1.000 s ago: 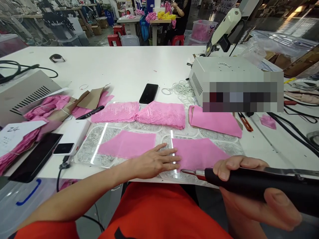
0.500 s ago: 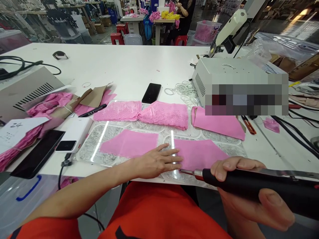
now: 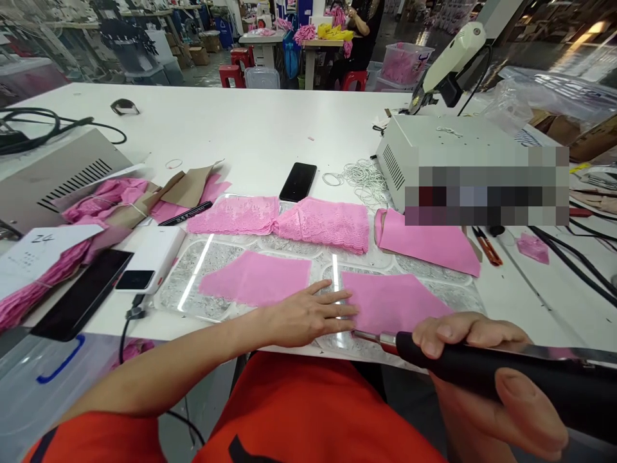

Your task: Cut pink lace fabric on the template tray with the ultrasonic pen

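My left hand (image 3: 308, 315) lies flat with its fingers spread, the fingertips at the left edge of a pink fabric piece (image 3: 393, 302). In my right hand (image 3: 491, 379) is a black-handled tool (image 3: 457, 360) with a thin metal tip. That tip points left and sits by the lower left corner of the same piece, just below my left fingers. Another plain pink piece (image 3: 263, 276) lies to the left on the clear patterned mat (image 3: 187, 276). Behind these are two pink lace pieces (image 3: 234, 215) (image 3: 328, 223) and a larger pink piece (image 3: 429, 241) at the right.
A black phone (image 3: 297, 182) and tangled white cord (image 3: 364, 177) lie behind the mat. A grey machine box (image 3: 434, 138) stands at the right, near orange-handled snips (image 3: 486, 245). A white power bank (image 3: 154, 254), marker (image 3: 186, 213) and bundled pink fabric (image 3: 110, 199) are at the left.
The whole view has shifted slightly, so things appear a little farther right. My right hand and the tool handle sit slightly lower. My left hand stays flat in the same place.
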Demonstrator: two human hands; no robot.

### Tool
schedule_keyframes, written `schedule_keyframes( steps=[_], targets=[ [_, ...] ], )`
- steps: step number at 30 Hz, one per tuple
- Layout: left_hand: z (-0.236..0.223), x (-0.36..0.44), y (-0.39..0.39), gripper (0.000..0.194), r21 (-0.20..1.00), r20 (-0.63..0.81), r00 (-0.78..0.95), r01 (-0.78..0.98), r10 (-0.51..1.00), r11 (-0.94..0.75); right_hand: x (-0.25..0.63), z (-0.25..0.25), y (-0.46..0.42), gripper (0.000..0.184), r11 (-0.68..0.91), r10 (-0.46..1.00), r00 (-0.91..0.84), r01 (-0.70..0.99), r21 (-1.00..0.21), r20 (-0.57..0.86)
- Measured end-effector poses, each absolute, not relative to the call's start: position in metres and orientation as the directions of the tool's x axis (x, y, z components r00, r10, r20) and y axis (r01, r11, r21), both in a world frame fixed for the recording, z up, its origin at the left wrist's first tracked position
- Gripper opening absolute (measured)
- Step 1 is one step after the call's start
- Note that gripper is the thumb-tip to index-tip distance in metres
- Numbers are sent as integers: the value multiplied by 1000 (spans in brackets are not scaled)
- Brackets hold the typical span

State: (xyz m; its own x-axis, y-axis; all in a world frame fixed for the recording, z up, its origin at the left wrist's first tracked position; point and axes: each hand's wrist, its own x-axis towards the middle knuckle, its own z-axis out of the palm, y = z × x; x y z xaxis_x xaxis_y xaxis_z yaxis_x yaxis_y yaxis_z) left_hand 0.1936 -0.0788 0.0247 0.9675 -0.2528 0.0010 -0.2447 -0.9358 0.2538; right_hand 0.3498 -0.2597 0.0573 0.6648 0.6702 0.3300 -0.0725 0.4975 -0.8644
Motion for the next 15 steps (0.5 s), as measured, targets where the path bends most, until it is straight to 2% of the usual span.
schedule_keyframes(
  steps=[6, 9, 11, 15],
  targets=[
    [49, 179, -60, 52, 356, 15, 988, -148, -152, -923, 355, 50, -262, 27, 517, 647, 691, -86, -851, 323],
    [57, 152, -40, 45, 399, 53, 996, -81, -65, -913, 354, 47, -259, 27, 528, 627, 710, -85, -845, 320],
    [55, 131, -31, 39, 401, 32, 999, -47, -38, -915, 351, 47, -253, 27, 534, 635, 701, -95, -840, 324],
    [41, 105, -25, 42, 382, -48, 998, -9, -30, -924, 338, 49, -236, 27, 557, 685, 626, -119, -822, 373]
  ],
)
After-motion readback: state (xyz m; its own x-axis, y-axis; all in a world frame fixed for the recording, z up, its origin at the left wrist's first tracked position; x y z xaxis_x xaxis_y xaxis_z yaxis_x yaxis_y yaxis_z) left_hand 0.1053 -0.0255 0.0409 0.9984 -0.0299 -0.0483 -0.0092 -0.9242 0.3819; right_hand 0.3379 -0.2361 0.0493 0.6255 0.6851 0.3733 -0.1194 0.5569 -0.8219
